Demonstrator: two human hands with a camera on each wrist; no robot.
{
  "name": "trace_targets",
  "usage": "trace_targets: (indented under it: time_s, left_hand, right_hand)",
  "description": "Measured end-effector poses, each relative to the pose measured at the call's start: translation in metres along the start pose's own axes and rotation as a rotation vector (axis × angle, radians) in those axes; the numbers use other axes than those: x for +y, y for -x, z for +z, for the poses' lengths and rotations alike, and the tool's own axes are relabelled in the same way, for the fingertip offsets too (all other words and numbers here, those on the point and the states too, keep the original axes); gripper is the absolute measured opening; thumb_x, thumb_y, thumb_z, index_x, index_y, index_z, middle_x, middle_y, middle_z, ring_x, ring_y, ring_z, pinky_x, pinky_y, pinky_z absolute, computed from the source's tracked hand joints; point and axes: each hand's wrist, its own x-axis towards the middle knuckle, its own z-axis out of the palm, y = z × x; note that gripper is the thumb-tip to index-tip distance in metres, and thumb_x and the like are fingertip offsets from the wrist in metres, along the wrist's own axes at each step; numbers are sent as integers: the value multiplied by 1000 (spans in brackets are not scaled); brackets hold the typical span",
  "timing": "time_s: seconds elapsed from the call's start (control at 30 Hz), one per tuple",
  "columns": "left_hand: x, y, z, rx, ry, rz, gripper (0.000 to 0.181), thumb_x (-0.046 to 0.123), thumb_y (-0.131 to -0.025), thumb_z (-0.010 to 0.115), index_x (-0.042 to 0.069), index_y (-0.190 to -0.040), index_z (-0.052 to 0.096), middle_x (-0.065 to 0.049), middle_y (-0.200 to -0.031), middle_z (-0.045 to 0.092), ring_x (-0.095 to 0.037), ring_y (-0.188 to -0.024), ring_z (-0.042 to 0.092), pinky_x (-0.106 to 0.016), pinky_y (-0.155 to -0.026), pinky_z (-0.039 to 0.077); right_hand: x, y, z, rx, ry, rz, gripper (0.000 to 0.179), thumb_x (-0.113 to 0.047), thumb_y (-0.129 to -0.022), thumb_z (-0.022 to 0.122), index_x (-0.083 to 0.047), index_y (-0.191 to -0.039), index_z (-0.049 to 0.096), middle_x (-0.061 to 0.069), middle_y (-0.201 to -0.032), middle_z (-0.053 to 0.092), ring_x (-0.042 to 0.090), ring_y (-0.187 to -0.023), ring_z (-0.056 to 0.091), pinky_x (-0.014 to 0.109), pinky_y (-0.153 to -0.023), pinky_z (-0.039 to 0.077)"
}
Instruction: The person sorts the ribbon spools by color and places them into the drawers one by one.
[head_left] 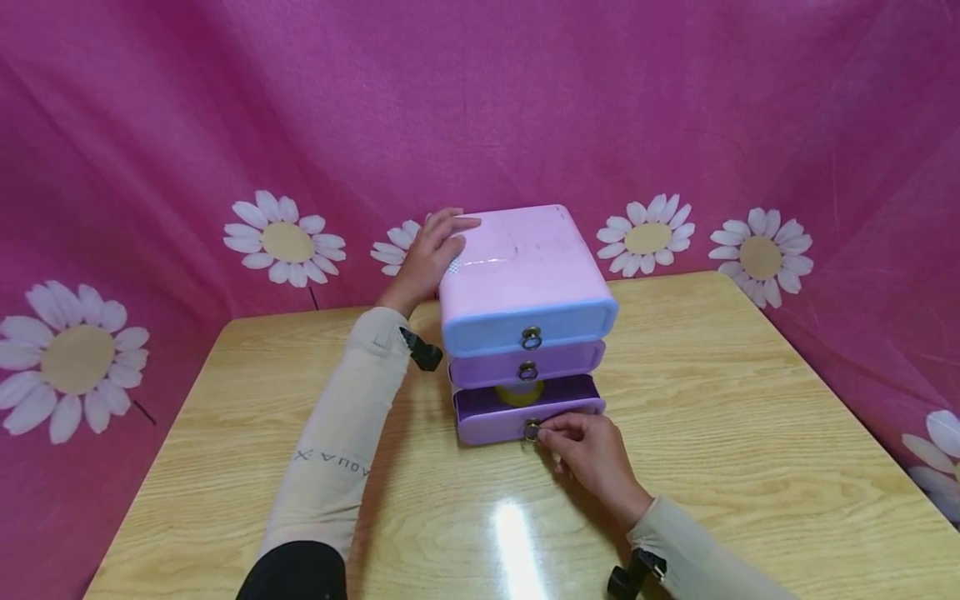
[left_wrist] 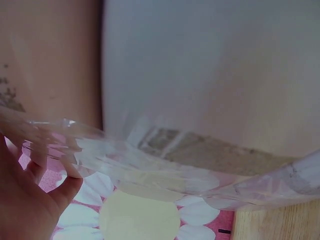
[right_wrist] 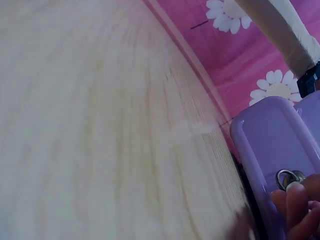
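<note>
A small three-drawer cabinet [head_left: 525,242] stands on the table with a pink top, a blue upper drawer [head_left: 487,335] and two purple drawers below. My left hand [head_left: 429,258] rests on the top's left edge with its fingers extended. The bottom drawer [head_left: 487,427] is pulled partly out, and a round yellow thing [head_left: 519,394] shows inside, its upper part hidden by the middle drawer [head_left: 480,371]. My right hand [head_left: 592,450] pinches that bottom drawer's metal ring pull [right_wrist: 285,178] between thumb and finger.
The wooden table [head_left: 720,400] reaches back to a magenta cloth [head_left: 465,100] printed with white daisies. Ring pulls also hang on the upper two drawers. A black wrist camera [head_left: 423,350] is strapped at my left sleeve, close to the cabinet's left side.
</note>
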Motion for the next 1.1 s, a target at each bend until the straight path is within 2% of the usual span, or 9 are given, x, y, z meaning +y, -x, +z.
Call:
trace_targets:
  time_s: [0.2,0.4,0.63,0.83,1.1]
  left_hand:
    - [-6,-2,1,13,-9,12,31,25,-93,44,21,-120,59,0,-139,35,-6,-127,25,-39,-105,19]
    - [-6,-2,1,12,-11,12,30,25,-93,44,20,-120,59,1,-138,35,-7,-127,25,-39,-105,19]
    - [-7,-2,1,15,-18,13,30,24,-93,44,20,-119,59,0,-138,35,-7,-127,25,-39,-105,19]
    - [-7,-1,1,21,-24,14,30,24,-93,44,21,-119,59,1,-138,36,-5,-126,25,-38,-105,20]
    - [-6,-1,2,15,-15,17,30,24,-93,44,21,-119,58,0,-139,35,-6,-127,25,-38,-105,20]
  right_hand:
    - [3,-10,1,26,18,-11,5,-17,-78,70,-12,-79,71,5,-68,66,17,-44,55,27,-39,42]
    - [4,-18,5,25,2,-14,5,-14,-78,69,-10,-80,71,5,-69,67,16,-43,55,27,-41,44]
    - [5,-23,8,46,66,-25,5,-16,-76,71,-13,-79,72,2,-65,67,14,-42,56,23,-41,41]
    - [5,-28,9,40,56,-11,5,-19,-76,71,-14,-78,72,2,-63,66,15,-41,55,24,-41,40]
    - [5,-35,10,56,123,-17,7,-20,-75,71,-14,-79,74,1,-62,65,12,-42,55,23,-44,40]
